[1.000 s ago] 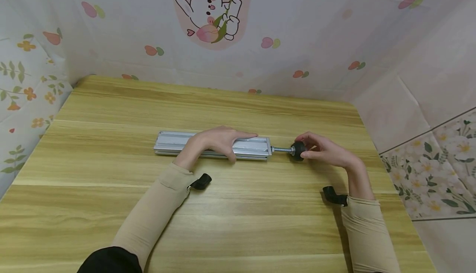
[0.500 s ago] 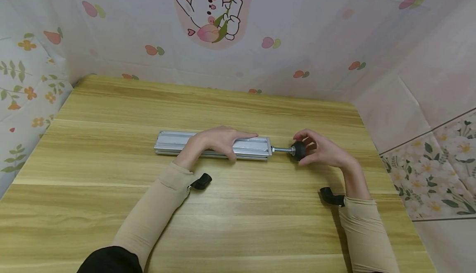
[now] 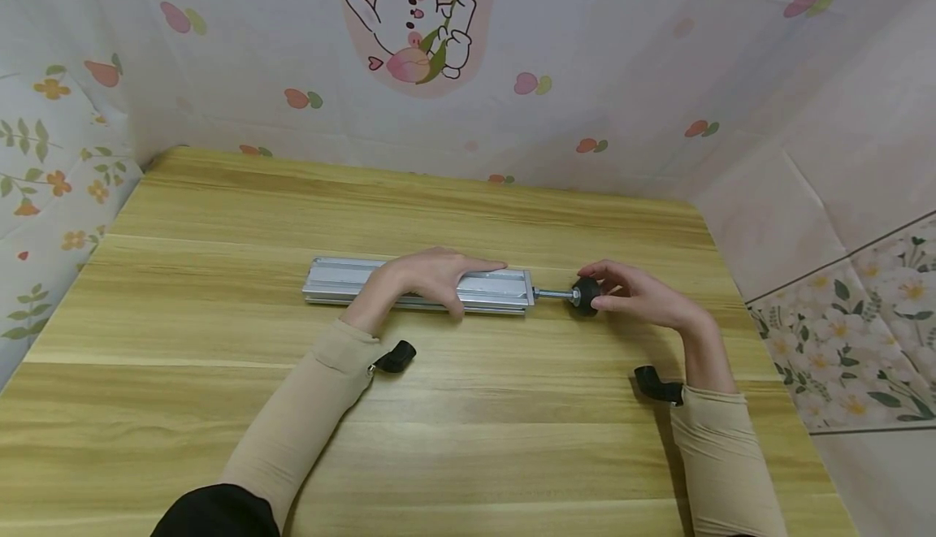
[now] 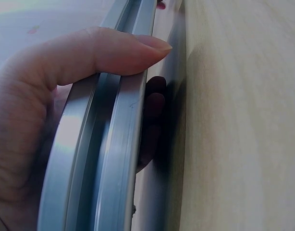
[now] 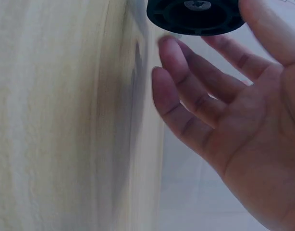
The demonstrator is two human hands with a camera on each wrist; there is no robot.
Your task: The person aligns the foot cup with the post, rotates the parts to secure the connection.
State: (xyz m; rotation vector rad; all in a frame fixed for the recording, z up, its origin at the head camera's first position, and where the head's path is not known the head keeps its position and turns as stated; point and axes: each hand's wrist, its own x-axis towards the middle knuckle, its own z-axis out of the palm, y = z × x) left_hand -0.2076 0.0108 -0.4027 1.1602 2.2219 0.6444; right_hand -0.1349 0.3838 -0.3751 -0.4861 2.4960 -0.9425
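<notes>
A silver aluminium extrusion (image 3: 497,287) lies lengthwise across the middle of the wooden table in the head view. My left hand (image 3: 430,275) grips it from above; in the left wrist view the thumb (image 4: 118,54) crosses its grooved face and the other fingers curl behind. From the extrusion's right end a threaded rod (image 3: 554,294) sticks out, carrying a round black levelling foot (image 3: 586,297). My right hand (image 3: 647,297) pinches the foot's edge between thumb and fingers. In the right wrist view the foot's hollow underside (image 5: 198,17) shows, with the lower fingers loosely bent off it.
The wooden table (image 3: 468,431) runs under both arms. A patterned white cloth (image 3: 570,41) hangs behind it, with more floral cloth at both sides. Small black wrist cameras (image 3: 396,357) jut from the beige sleeves.
Half a second ago the right hand had loosened and turned around the foot; now thumb and fingers have closed on it again. The left hand and the extrusion have stayed still.
</notes>
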